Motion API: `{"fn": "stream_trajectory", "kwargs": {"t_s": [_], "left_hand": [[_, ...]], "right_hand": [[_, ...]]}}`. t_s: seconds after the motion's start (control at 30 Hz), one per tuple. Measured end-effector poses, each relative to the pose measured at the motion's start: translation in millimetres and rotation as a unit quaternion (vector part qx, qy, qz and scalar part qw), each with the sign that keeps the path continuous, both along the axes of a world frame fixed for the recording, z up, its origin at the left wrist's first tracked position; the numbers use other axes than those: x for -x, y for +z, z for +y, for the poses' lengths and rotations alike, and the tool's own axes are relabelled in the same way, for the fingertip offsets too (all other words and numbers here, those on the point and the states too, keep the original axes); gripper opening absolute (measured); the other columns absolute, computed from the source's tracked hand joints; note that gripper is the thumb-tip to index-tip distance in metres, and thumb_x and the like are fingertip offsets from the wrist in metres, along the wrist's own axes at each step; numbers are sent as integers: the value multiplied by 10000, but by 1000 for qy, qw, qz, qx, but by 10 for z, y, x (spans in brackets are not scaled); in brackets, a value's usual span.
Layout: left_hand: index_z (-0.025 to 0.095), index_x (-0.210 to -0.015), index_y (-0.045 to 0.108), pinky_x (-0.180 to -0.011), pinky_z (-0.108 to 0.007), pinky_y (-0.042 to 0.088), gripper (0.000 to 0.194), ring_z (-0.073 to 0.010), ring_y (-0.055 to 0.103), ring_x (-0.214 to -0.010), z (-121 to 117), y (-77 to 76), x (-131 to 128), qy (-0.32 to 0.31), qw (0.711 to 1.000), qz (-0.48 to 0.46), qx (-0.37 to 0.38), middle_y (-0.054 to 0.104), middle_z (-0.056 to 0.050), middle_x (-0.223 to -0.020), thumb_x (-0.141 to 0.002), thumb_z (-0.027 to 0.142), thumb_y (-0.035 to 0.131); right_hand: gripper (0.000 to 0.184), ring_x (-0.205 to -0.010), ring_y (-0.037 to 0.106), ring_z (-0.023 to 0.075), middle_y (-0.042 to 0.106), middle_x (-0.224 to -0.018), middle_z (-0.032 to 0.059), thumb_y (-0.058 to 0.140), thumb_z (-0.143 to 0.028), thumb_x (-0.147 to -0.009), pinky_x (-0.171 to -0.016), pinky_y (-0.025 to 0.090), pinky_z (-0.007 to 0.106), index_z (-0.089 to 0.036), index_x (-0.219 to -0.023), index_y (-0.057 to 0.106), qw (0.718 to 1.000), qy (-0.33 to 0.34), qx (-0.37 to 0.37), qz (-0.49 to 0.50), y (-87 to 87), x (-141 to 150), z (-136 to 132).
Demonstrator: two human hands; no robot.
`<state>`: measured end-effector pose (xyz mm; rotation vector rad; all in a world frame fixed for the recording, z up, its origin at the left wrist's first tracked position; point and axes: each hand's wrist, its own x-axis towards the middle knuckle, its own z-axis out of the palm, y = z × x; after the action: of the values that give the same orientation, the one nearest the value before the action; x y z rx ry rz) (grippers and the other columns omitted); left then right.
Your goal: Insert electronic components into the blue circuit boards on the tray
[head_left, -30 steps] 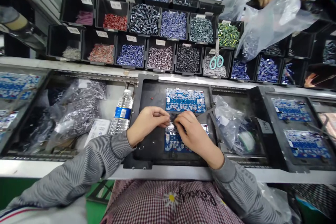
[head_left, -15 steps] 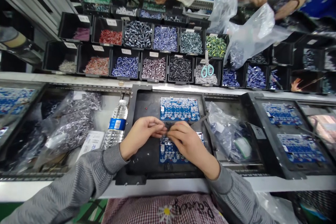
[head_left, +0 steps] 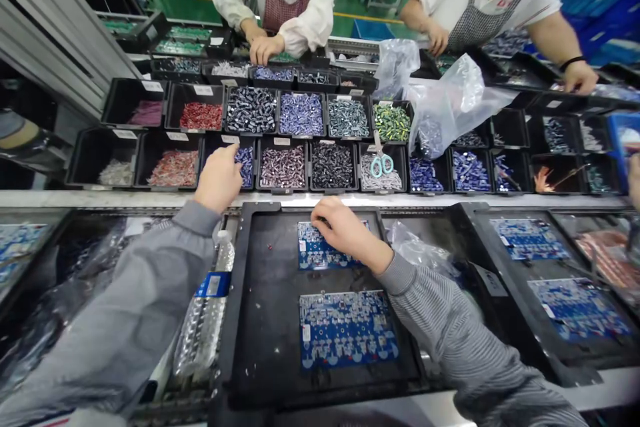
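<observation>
**A:** Hands are separating since the earlier frame. We're seeing the left hand [head_left: 219, 180] reaching over the blue capacitors [head_left: 246, 165] in a bin. Grip?

**B:** We're calling that one unclear, fingers are hiding it. The right hand [head_left: 345, 230] is pressing curled on the upper circuit board [head_left: 315, 253], grip together, can't tell if it's pinching anything.

**A:** Other board?

**B:** We're seeing the lower circuit board [head_left: 347, 330] lying in the black tray [head_left: 235, 320], nobody touching it.

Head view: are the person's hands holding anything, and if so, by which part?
It cannot be told. The left hand has its fingertips at the bin of blue components, and the right hand covers part of the blue circuit board; neither shows a held item.
</observation>
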<state>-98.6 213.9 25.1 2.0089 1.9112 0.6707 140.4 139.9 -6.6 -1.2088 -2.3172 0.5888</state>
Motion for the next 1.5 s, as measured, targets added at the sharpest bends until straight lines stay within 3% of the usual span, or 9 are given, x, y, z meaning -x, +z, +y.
{"fn": "stream_trajectory", "kwargs": {"t_s": [0.13, 0.3, 0.47, 0.63, 0.7, 0.83, 0.9, 1.17, 1.5], "left_hand": [[44, -1196, 512, -918, -458, 414, 466, -395, 489, -1118, 475, -147, 167, 4, 979, 194, 68, 498, -254, -1194, -741, 122, 570], [29, -1117, 567, -890, -462, 426, 349, -390, 530, -1078, 605, -239, 125, 56, 981, 175, 54, 525, -268, -1158, -779, 91, 504], [51, -875, 651, -971, -455, 381, 144, -339, 541, -1072, 670, -164, 195, 73, 994, -67, 38, 629, -176, -1024, -768, 73, 557], [53, -953, 600, -853, -315, 492, 134, -132, 589, -828, 490, 84, 205, 65, 949, -304, 51, 634, -71, -950, -839, 110, 558], [93, -918, 597, -804, -201, 489, 144, -69, 564, -791, 313, 209, 173, 70, 884, -451, 102, 627, -44, -903, -893, 52, 462], [135, -819, 621, -601, -108, 476, 321, -59, 538, -702, -269, 343, -14, 76, 649, -693, 304, 601, -53, -795, -945, 65, 334], [122, -829, 642, -564, -112, 474, 278, -67, 547, -688, -654, 301, -174, 53, 610, -691, 384, 596, -62, -794, -928, 77, 386], [85, -910, 702, -591, -167, 459, 243, -88, 585, -654, -1873, -158, -652, -83, 662, -506, 547, 665, -70, -767, -700, 195, 755], [72, -819, 667, -600, -189, 443, 157, -100, 592, -675, -2125, -205, -702, -122, 681, -484, 537, 660, -75, -768, -794, 226, 644]], "right_hand": [[155, -845, 460, 176, 570, -815, 40, 479, -67, -849, -810, 376, 313, -169, -761, 555, 1000, 13, 0, 8, -142, 0, 58], [155, -844, 462, 175, 579, -826, 42, 477, -84, -868, -804, 375, 311, -166, -781, 575, 1000, 14, -15, -6, -173, -1, 43], [180, -865, 468, 204, 597, -814, 54, 498, -113, -865, -769, 374, 340, -170, -745, 619, 989, 51, -69, -123, -69, -5, 15], [220, -803, 505, 191, 592, -790, 52, 462, -52, -851, -702, 408, 321, -185, -861, 638, 988, -31, -50, -140, 217, -171, -540], [192, -746, 537, 172, 597, -786, 37, 498, -75, -840, -661, 437, 304, -193, -882, 643, 992, -60, -1, -114, 200, -262, -855], [282, -766, 584, 155, 624, -840, 38, 451, -21, -837, -666, 496, 288, -199, -903, 660, 995, -86, 28, -40, -22, -360, -1274], [261, -848, 582, 175, 635, -888, 48, 455, -63, -868, -721, 511, 318, -211, -927, 661, 993, -117, -3, -2, -79, -364, -1359], [156, -897, 543, 199, 655, -873, 38, 558, -166, -860, -826, 495, 402, -239, -931, 677, 991, -96, -38, 81, 3, -316, -1686], [133, -872, 546, 183, 634, -862, 48, 547, -141, -856, -796, 503, 378, -204, -925, 642, 985, -92, -23, 144, -12, -134, -1946]]}}
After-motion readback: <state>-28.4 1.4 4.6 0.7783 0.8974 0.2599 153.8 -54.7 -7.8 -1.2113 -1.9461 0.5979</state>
